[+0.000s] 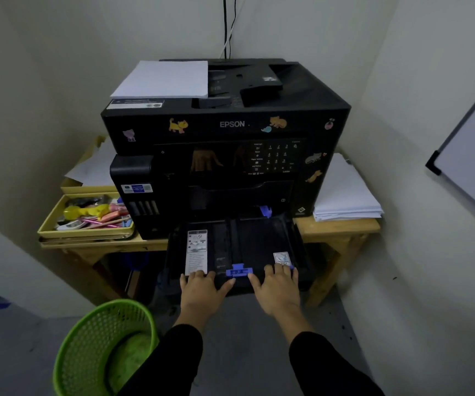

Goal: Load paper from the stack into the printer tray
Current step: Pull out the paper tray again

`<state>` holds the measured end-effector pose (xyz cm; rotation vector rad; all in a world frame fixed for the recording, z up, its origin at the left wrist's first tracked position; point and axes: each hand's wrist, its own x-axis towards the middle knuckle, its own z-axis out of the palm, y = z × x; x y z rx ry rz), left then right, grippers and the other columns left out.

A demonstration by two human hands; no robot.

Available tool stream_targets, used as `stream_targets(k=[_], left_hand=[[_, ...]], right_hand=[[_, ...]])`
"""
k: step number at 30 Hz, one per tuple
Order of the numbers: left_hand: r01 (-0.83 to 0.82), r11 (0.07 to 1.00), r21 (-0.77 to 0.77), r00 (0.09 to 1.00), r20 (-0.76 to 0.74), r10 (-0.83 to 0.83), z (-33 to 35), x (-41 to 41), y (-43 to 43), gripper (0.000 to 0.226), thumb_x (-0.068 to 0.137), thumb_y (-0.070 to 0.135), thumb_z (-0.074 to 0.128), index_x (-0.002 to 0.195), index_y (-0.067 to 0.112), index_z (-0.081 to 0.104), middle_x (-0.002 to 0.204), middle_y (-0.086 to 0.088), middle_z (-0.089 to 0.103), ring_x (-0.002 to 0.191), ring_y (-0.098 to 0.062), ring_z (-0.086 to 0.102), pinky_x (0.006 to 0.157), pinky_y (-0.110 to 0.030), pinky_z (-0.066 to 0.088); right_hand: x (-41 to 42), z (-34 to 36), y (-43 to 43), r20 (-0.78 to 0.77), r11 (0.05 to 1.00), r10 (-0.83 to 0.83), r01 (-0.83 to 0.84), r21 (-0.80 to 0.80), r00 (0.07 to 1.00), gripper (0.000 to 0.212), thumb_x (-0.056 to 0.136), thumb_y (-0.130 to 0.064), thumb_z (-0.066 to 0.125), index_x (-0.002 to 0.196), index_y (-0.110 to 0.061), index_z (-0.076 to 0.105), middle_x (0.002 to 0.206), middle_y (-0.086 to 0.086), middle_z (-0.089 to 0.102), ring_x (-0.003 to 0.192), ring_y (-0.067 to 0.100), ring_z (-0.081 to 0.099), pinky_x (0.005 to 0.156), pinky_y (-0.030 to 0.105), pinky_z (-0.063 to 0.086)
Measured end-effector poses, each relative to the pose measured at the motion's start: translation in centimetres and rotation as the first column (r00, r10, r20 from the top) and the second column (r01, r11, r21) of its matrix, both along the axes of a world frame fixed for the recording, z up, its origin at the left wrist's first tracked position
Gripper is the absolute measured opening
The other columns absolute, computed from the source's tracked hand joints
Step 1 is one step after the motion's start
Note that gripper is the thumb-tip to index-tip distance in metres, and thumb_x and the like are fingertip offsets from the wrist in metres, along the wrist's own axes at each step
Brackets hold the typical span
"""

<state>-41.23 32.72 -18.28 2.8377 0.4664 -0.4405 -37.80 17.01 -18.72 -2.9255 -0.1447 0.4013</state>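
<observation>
A black Epson printer (226,130) stands on a wooden desk (342,228) in the corner of a room, its front decorated with small animal stickers. Its paper tray (239,250) is pulled out toward the person and sits empty, with 2 white instruction labels on its floor and a blue paper guide (239,272) at the middle of its near edge.

Both hands rest on that near edge. The left hand (203,290) lies palm down just left of the blue guide, fingers spread flat over the tray's front lip, its thumb close to the guide. The right hand (277,287) lies palm down just right of the guide, fingers extended onto the tray floor over the corner of the right label. Neither hand is curled around anything; both are flat and open. Black sleeves cover both forearms.

A stack of white paper (163,80) lies on top of the printer at its left rear. A second, thicker pile of paper (345,195) sits on the desk to the right of the printer.

Left of the printer, a yellow tray (59,221) holds assorted stationery. A green mesh wastebasket (87,338) stands on the floor at the lower left. A whiteboard (470,164) leans at the right wall.
</observation>
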Motion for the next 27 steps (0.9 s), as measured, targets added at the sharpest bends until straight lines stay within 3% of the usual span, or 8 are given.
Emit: stream_targets(k=[5,13,22,27], left_hand=[[0.02,0.999,0.048,0.999,0.042,-0.022,-0.4,-2.3,-0.5,0.07,0.089,0.068,0.028,0.136,0.019,0.048,0.133,-0.006,0.053,0.131,-0.022,0.041,0.117,-0.044,0.018],[0.03,0.996,0.084,0.997,0.073,-0.036,-0.8,-5.2,-1.1,0.073,0.09,0.068,0.023,0.142,0.019,0.04,0.14,-0.005,0.048,0.137,-0.021,0.035,0.119,-0.044,0.014],[0.045,0.992,0.117,0.996,0.065,-0.053,-0.9,-5.7,-1.5,0.07,0.094,0.062,0.018,0.147,0.018,0.031,0.147,-0.007,0.04,0.142,-0.024,0.025,0.12,-0.045,0.014],[0.004,0.991,0.134,0.997,0.074,-0.014,0.1,-4.4,-2.4,0.07,0.095,0.061,0.017,0.148,0.017,0.03,0.149,-0.008,0.036,0.139,-0.029,0.029,0.111,-0.046,0.028]], right_hand=[[-2.2,-0.2,-0.7,0.02,1.0,0.005,-0.005,0.001,1.0,0.062,0.097,-0.055,0.023,0.135,-0.013,0.046,0.139,0.009,0.048,0.133,0.024,0.036,0.119,0.045,0.013],[-5.1,-0.6,-1.2,0.1,1.0,-0.003,0.005,-0.018,0.995,0.063,0.096,-0.057,0.023,0.132,-0.014,0.051,0.134,0.008,0.053,0.129,0.024,0.041,0.114,0.044,0.022],[-5.4,-0.6,-0.8,0.108,0.995,-0.096,0.093,0.029,0.989,0.062,0.095,-0.055,0.028,0.136,-0.015,0.049,0.143,0.008,0.048,0.139,0.024,0.033,0.118,0.044,0.015],[-4.2,0.9,0.4,0.106,0.984,-0.173,0.167,0.068,0.979,0.052,0.091,-0.046,0.041,0.128,-0.011,0.053,0.132,0.011,0.054,0.131,0.028,0.039,0.113,0.049,0.023]])
